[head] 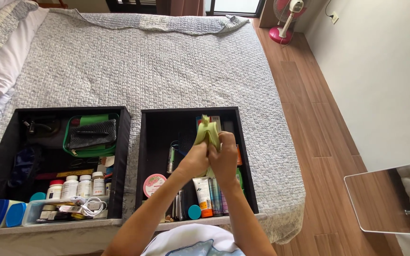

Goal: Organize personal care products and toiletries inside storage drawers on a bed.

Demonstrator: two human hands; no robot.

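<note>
Both forearms reach up over the right black drawer (243, 156), where the left hand (196, 160) and right hand (224, 156) grip one pale green pouch (207, 130) together. Beneath them lie tubes (204, 195) and a pink round tin (154, 184). Left of the hands, another black drawer (123, 156) holds white pill bottles (78, 186) and a green-edged case (91, 135).
</note>
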